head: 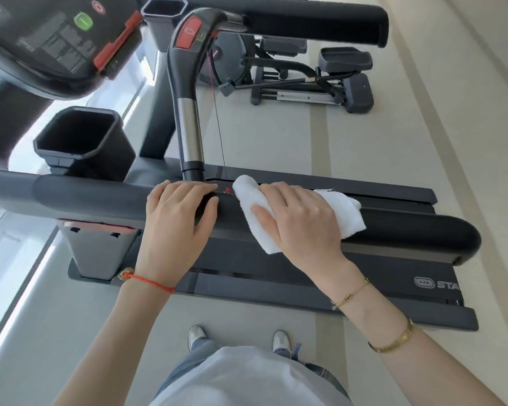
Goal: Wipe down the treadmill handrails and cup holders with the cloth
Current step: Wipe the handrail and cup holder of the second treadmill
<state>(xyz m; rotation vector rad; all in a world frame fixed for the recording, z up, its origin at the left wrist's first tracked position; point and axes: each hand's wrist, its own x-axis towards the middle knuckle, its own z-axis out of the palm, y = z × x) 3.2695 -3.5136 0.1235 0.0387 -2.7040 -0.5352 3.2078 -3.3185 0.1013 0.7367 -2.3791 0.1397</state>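
A dark padded handrail (408,230) runs left to right across the middle of the head view. My left hand (178,218) grips it, fingers over the top and thumb on the near side. Just to the right, my right hand (298,221) holds a folded white cloth (254,200) against the same rail, fingers curled over it. A black cup holder (82,142) stands at the left behind the rail, and a second cup holder (163,13) sits near the top. The far handrail (320,20) crosses the top of the view.
A crossbar (188,92) with a red stop button rises from the near rail, with a thin red safety cord beside it. The console (50,39) is at the upper left. The treadmill deck (364,288) lies below. Another exercise machine (302,74) stands beyond.
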